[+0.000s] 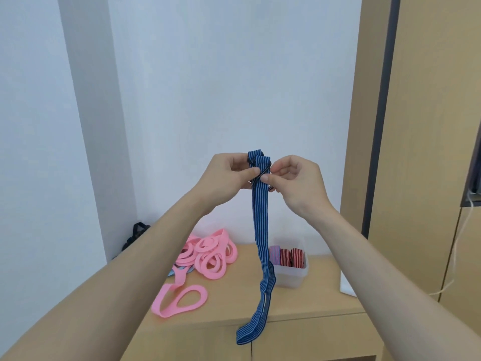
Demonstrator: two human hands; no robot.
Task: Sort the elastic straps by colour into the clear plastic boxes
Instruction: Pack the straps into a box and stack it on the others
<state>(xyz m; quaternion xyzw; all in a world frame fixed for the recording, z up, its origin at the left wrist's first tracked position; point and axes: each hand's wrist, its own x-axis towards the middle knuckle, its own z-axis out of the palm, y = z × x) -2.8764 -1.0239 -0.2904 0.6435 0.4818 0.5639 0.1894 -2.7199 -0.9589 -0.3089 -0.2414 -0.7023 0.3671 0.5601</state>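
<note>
You hold both hands up in front of the white wall, above the wooden cabinet top. Your left hand pinches the folded top of the blue striped strap between thumb and curled fingers, and your right hand pinches the same spot from the other side, fingertips touching the strap. A thin dark band crosses the strap slantwise between your two thumbs. Two folded ends of the strap stick up above your fingers. The rest hangs straight down, passes in front of the clear plastic box and ends below the front edge of the cabinet.

The box stands on the cabinet top, right of the hanging strap. Inside it, rolled straps stand side by side: a purple striped roll on the left, then two red striped rolls.

The pink straps lie in a loose heap left of the box, one long loop stretched toward the front edge. A light blue strap peeks out beside your left forearm
</note>
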